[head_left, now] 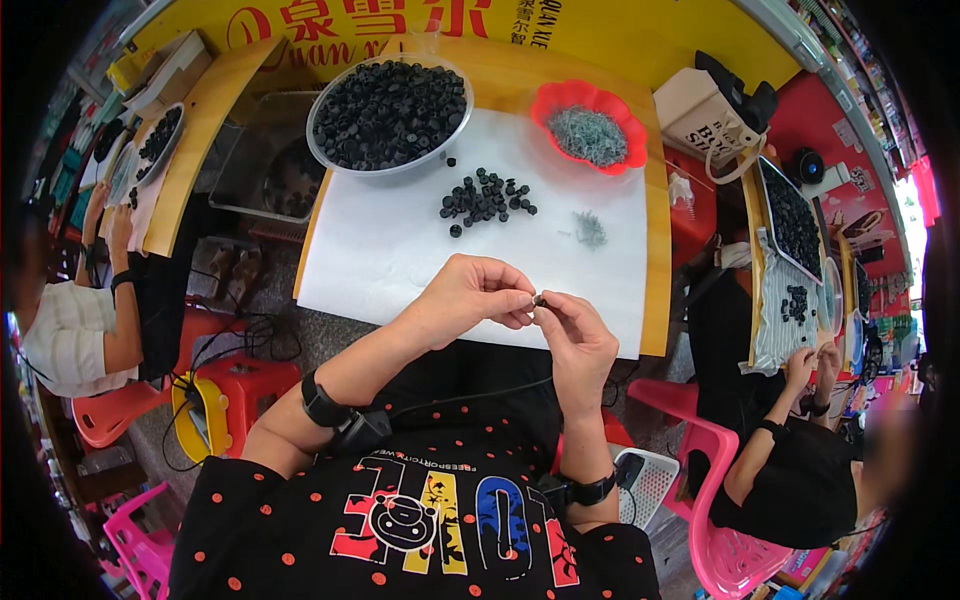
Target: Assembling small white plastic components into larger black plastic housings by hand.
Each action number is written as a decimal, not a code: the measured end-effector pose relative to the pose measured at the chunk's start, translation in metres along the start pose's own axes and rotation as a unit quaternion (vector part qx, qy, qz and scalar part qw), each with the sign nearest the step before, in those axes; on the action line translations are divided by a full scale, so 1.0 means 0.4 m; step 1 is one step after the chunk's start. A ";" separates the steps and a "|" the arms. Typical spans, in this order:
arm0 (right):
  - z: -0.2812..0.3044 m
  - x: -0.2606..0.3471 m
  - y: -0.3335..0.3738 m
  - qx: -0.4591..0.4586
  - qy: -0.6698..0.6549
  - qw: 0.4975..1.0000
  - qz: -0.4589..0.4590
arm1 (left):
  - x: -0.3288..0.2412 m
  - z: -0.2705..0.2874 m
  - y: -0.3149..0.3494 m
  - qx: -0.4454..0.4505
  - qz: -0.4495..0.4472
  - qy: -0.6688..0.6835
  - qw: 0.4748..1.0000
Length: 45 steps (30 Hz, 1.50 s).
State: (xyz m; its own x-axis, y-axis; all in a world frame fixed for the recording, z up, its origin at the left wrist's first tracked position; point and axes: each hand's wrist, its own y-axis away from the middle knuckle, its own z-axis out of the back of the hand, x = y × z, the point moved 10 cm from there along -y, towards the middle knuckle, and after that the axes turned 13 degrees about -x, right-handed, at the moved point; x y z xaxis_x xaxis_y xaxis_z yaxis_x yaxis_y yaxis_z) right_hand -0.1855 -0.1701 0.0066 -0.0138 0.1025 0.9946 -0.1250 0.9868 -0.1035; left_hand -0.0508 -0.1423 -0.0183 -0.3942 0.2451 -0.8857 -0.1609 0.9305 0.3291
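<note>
Your left hand (472, 298) and right hand (580, 345) are both pinching one tiny black piece (540, 300) mid-frame, below a loose black pile (484, 199) on the white sheet (390, 240). Tabletop (656, 270) has a full bowl (385, 174) upper left of center, red dish (636, 150) upper right.

A small black piece (539, 300) sits pinched between the fingers (512, 301).
</note>
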 end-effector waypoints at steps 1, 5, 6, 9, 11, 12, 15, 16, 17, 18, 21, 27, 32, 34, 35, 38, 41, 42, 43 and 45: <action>0.000 0.003 -0.001 -0.002 0.001 1.000 0.005 | 0.003 0.004 -0.001 -0.009 0.009 0.004 1.000; 0.005 0.002 -0.003 -0.011 0.019 1.000 0.012 | 0.023 0.012 0.002 -0.012 0.066 -0.032 0.997; 0.000 0.010 -0.001 -0.006 0.036 0.999 0.026 | 0.023 0.017 0.003 -0.015 0.065 -0.032 0.997; -0.005 0.017 0.003 0.003 0.056 0.997 0.046 | 0.035 0.025 0.005 -0.015 0.066 -0.029 0.997; -0.005 0.016 0.008 0.006 0.060 0.997 0.052 | 0.042 0.024 0.004 -0.005 0.062 -0.015 0.998; -0.004 0.009 0.012 0.007 0.061 0.997 0.041 | 0.045 0.025 0.003 -0.007 0.061 -0.016 0.998; -0.007 -0.002 0.010 0.015 0.056 0.998 0.022 | 0.041 0.014 0.005 0.014 0.040 -0.025 0.999; -0.009 -0.006 0.012 0.021 0.052 0.998 0.014 | 0.036 0.014 0.006 0.013 0.025 -0.025 0.999; -0.009 -0.007 0.012 0.021 0.052 0.998 0.012 | 0.032 0.013 0.007 0.013 0.011 -0.024 1.000; -0.013 -0.006 0.011 0.023 0.044 0.999 0.011 | 0.034 0.012 0.007 0.013 0.012 -0.025 1.000; -0.018 -0.011 0.007 0.024 0.033 0.999 0.013 | 0.028 0.012 0.007 0.007 -0.011 -0.030 0.999; -0.028 -0.017 -0.006 0.014 0.006 1.000 0.007 | 0.020 0.022 -0.007 -0.012 -0.034 -0.042 0.998; -0.023 -0.045 -0.017 0.010 -0.042 0.998 -0.041 | -0.013 0.064 -0.022 -0.078 -0.054 -0.020 0.995; -0.013 -0.049 -0.020 0.000 -0.057 0.997 -0.046 | -0.021 0.112 -0.029 -0.100 -0.064 -0.008 0.993; -0.013 -0.050 -0.020 0.002 -0.057 0.997 -0.047 | -0.027 0.159 -0.032 -0.144 -0.079 -0.029 0.986; -0.011 -0.053 -0.020 -0.001 -0.088 0.995 -0.055 | -0.024 0.262 -0.044 -0.218 -0.104 -0.077 0.967; -0.021 -0.049 -0.021 0.006 -0.095 0.993 -0.064 | -0.017 0.316 -0.045 -0.266 -0.130 -0.135 0.946; -0.025 -0.049 -0.021 0.007 -0.084 0.994 -0.067 | -0.020 0.327 -0.046 -0.279 -0.146 -0.166 0.934; -0.029 -0.050 -0.021 0.007 -0.073 0.995 -0.069 | -0.012 0.333 -0.049 -0.281 -0.147 -0.167 0.934; -0.027 -0.051 -0.023 0.007 -0.075 0.995 -0.066 | -0.024 0.337 -0.040 -0.312 -0.190 -0.271 0.891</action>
State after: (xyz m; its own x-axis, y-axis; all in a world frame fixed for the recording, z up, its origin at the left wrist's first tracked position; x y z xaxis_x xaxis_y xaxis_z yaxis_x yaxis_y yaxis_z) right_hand -0.1733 -0.1799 -0.0128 -0.1443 -0.0488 0.9883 -0.1492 0.9884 0.0271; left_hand 0.0777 -0.1229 -0.0592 0.2640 0.1980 -0.9440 -0.7273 0.6837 -0.0600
